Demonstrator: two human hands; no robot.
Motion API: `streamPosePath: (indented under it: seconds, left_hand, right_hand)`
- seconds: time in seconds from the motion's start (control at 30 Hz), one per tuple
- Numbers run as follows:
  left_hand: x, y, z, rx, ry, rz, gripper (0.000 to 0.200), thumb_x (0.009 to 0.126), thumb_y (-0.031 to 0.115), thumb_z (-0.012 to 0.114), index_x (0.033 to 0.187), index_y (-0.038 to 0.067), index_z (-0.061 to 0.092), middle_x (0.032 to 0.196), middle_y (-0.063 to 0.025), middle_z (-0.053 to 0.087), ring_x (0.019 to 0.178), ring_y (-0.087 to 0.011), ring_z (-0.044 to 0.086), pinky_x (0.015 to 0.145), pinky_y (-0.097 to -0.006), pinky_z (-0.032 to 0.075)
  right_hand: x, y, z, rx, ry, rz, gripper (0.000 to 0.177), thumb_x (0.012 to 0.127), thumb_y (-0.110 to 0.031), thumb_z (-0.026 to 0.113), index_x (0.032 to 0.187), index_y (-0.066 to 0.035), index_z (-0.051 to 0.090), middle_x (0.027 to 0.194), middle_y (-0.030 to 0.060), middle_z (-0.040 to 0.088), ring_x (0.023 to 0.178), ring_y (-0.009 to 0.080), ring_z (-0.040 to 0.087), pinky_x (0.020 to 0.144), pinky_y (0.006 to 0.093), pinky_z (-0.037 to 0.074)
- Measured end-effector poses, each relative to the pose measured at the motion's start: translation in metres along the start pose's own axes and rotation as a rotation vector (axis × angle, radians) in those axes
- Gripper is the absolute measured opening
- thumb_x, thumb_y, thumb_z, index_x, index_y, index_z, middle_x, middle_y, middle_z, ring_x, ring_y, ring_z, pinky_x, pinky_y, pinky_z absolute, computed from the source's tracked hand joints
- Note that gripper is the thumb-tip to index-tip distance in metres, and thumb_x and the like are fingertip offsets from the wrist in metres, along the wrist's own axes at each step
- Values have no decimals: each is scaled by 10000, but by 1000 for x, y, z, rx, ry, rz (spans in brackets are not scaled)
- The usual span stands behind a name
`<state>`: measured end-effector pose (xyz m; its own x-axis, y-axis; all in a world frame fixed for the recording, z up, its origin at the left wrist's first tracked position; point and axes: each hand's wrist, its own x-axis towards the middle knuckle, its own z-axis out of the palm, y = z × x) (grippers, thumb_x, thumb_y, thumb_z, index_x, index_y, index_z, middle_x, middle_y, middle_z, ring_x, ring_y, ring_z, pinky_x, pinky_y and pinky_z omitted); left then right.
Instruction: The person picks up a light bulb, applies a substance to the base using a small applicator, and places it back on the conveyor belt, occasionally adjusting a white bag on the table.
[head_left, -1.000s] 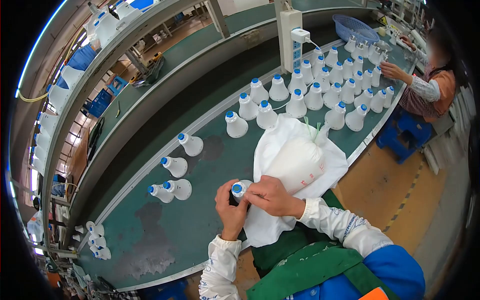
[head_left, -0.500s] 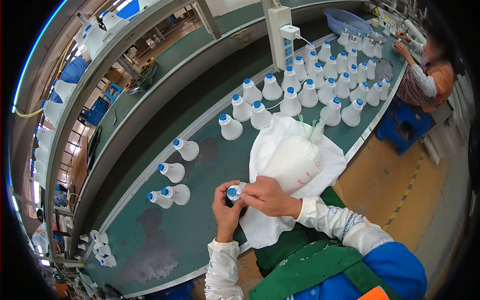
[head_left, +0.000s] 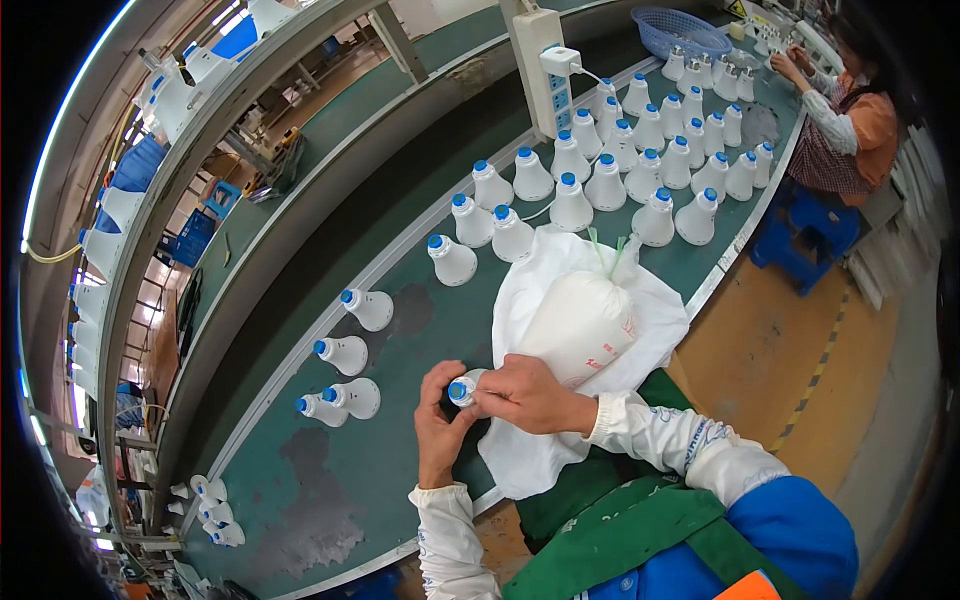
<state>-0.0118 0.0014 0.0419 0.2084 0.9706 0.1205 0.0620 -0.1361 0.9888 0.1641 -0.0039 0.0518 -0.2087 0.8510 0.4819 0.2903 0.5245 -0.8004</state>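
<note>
"One bulb-shaped housing (head_left: 468, 384) — how is it held?"

"The left hand (head_left: 442, 425) curls half closed around its smooth white body; the right hand (head_left: 538, 392) is bunched, fingertips gathered at the round blue cap (head_left: 459, 391). Whether they pinch anything small, I cannot tell."

"Where exactly?"

"Between both hands, above the green bench (head_left: 400, 465), just beside one crumpled white sheet (head_left: 515, 470). One plump bag (head_left: 585, 318) with red print lies on that, its neck tied in green."

"How many more?"

"Four flared, blue-capped cones (head_left: 354, 397) nearby — and over twenty similar housings (head_left: 605, 185) beyond the bag. One blue lattice basket (head_left: 682, 38) sits farther along."
</note>
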Motion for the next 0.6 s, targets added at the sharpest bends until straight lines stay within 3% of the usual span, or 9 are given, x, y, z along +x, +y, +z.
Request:
streamPosePath:
  seconds: [0.07, 0.3, 0.5, 0.6]
  left_hand:
    - [-2, 0, 5, -22, 19, -27, 484, 645, -6, 767, 1086, 15, 567, 1167, -69, 516, 1088, -171, 489, 933, -298, 399]
    - [2, -6, -8, 125, -67, 14, 601, 622, 40, 805, 1156, 35, 531, 1204, -68, 490, 1106, -185, 470, 953, -302, 383]
    - [0, -12, 0, -60, -28, -57, 685, 612, 26, 807, 1229, 48, 511, 1251, -71, 462, 1109, -192, 471, 965, -299, 376]
    - [2, -11, -10, 61, -79, -23, 713, 611, 35, 813, 1245, 55, 488, 1238, -63, 460, 1100, -184, 473, 954, -298, 382]
  right_hand:
    - [0, 3, 1, -13, -17, -7, 166, 828, -175, 604, 690, -89, 571, 578, 56, 551, 537, 240, 446, 574, 349, 365]
    - [0, 4, 2, -1, -6, -22, 173, 832, -169, 603, 687, -85, 561, 561, 54, 537, 513, 246, 437, 583, 345, 360]
    - [1, 4, 2, 3, -2, -20, 177, 830, -170, 612, 684, -83, 561, 554, 57, 528, 509, 251, 433, 570, 350, 354]
    - [1, 3, 1, 14, -13, -4, 178, 828, -170, 613, 681, -83, 563, 557, 60, 533, 504, 252, 432, 567, 353, 354]
